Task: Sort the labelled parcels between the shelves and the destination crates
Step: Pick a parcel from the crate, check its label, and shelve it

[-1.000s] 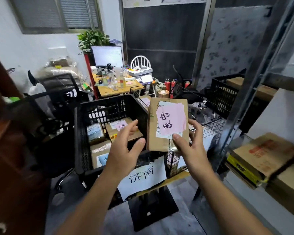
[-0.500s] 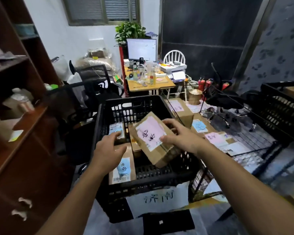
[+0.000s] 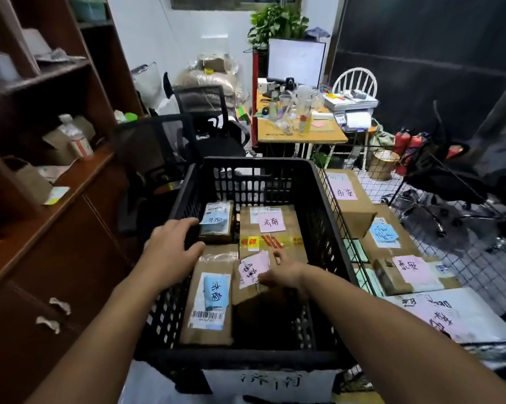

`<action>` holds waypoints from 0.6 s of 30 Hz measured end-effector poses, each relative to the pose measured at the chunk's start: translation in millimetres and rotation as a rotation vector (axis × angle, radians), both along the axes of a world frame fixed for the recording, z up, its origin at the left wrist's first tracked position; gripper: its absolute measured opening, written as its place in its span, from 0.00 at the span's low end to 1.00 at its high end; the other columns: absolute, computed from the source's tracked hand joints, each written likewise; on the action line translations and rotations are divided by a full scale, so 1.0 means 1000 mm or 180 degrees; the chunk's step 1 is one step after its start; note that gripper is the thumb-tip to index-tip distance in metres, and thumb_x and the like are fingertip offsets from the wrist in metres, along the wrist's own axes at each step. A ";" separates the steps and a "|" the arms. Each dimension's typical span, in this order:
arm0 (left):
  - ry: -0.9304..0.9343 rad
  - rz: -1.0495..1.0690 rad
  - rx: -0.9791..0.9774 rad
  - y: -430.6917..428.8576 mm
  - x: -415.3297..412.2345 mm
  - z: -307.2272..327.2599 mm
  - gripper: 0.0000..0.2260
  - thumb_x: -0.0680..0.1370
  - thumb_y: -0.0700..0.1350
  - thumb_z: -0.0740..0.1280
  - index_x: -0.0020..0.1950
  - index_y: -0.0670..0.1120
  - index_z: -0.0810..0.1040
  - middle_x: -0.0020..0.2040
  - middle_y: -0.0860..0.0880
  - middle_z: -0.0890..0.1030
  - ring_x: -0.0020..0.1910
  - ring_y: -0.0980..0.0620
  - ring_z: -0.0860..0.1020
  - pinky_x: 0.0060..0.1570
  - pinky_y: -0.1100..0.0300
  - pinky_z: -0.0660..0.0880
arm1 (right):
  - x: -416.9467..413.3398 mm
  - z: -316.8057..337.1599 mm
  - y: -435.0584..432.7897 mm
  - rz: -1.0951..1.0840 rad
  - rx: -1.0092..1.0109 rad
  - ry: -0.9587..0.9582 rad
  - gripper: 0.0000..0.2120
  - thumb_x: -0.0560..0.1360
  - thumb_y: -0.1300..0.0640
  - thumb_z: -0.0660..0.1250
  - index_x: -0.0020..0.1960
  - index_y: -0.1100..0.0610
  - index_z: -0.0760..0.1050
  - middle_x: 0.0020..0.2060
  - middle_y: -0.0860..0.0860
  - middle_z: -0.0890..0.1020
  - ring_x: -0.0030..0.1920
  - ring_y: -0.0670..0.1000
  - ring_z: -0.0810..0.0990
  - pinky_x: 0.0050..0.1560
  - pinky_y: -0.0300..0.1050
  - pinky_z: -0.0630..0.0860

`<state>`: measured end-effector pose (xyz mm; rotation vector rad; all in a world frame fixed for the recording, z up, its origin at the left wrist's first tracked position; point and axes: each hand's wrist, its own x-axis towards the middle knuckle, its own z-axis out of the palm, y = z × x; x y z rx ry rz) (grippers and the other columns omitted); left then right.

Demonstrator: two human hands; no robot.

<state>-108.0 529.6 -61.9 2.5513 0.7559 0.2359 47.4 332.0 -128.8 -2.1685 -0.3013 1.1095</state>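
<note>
1. Parcel with the pink label (image 3: 253, 269) lies tilted inside the black crate (image 3: 257, 164), just beside a blue-labelled parcel (image 3: 211, 298) and in front of a taped box (image 3: 272, 228).
2. Your right hand (image 3: 283, 272) grips its far edge; your left hand (image 3: 173, 249) hovers with relaxed fingers over the crate's left wall.
3. It looks like stiff, light cardboard (the tape may be slick), so take it across opposite edges, never by the loose paper label.

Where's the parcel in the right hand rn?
Head view: the pink-labelled parcel is inside the black crate, tilted, right of the front blue-labelled parcel, gripped by the right hand.
</note>
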 end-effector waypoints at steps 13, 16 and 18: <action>0.0210 -0.0345 0.0266 0.015 0.014 -0.002 0.26 0.79 0.56 0.64 0.76 0.55 0.64 0.73 0.55 0.65 0.74 0.52 0.56 0.71 0.48 0.57 | -0.009 -0.042 0.004 -0.0693 0.0401 0.0247 0.50 0.74 0.66 0.75 0.82 0.48 0.46 0.64 0.62 0.76 0.49 0.54 0.80 0.36 0.41 0.79; 0.0256 -0.0448 0.0308 0.016 0.015 -0.005 0.25 0.79 0.56 0.63 0.76 0.56 0.64 0.73 0.56 0.65 0.74 0.53 0.56 0.72 0.48 0.57 | -0.013 -0.046 0.001 -0.0519 0.0220 0.0183 0.51 0.75 0.61 0.75 0.83 0.49 0.40 0.71 0.61 0.73 0.58 0.54 0.75 0.50 0.41 0.75; 0.0260 -0.0475 0.0372 0.015 0.015 -0.007 0.25 0.79 0.57 0.62 0.76 0.56 0.64 0.73 0.56 0.66 0.74 0.54 0.57 0.71 0.50 0.57 | -0.013 -0.054 -0.003 -0.0441 0.0238 0.0264 0.53 0.75 0.60 0.75 0.82 0.49 0.38 0.72 0.60 0.71 0.62 0.55 0.74 0.55 0.42 0.74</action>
